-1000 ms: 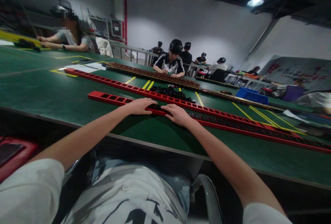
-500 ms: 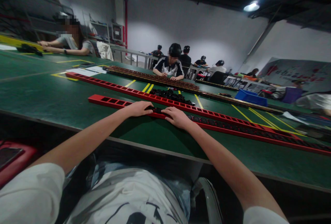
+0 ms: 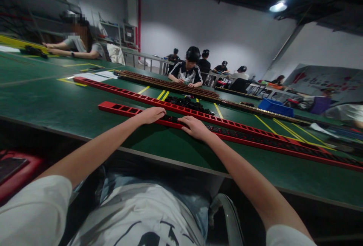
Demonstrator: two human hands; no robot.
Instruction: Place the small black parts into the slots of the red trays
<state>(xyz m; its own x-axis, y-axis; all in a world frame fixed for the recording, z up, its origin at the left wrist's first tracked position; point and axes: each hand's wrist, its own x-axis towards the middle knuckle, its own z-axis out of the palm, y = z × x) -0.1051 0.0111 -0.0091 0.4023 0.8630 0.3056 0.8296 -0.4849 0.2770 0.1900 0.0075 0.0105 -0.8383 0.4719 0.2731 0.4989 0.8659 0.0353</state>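
Observation:
A long red slotted strip [image 3: 105, 106] lies on the green table, its right part filled with black pieces [image 3: 224, 131]. My left hand [image 3: 153, 115] rests over the strip left of the middle, fingers bent together; whether anything is between them is hidden. Black pieces sit in the slots between my two hands. My right hand [image 3: 194, 126] lies on the strip to their right, its fingers spread a little apart and touching the strip's edge. Behind runs a second red strip [image 3: 124, 94] with many open slots. A heap of black parts [image 3: 188, 104] lies beyond it.
Brown and black strips [image 3: 167, 84] lie farther back, near a seated person [image 3: 185, 72]. A blue bin [image 3: 275, 107] stands at the right. White papers [image 3: 96, 76] and yellow tape lines mark the green table [image 3: 56, 106]. Another person [image 3: 82, 43] sits at the left.
My left hand has shifted slightly up and left, away from the black pieces between the hands. My right hand has barely moved.

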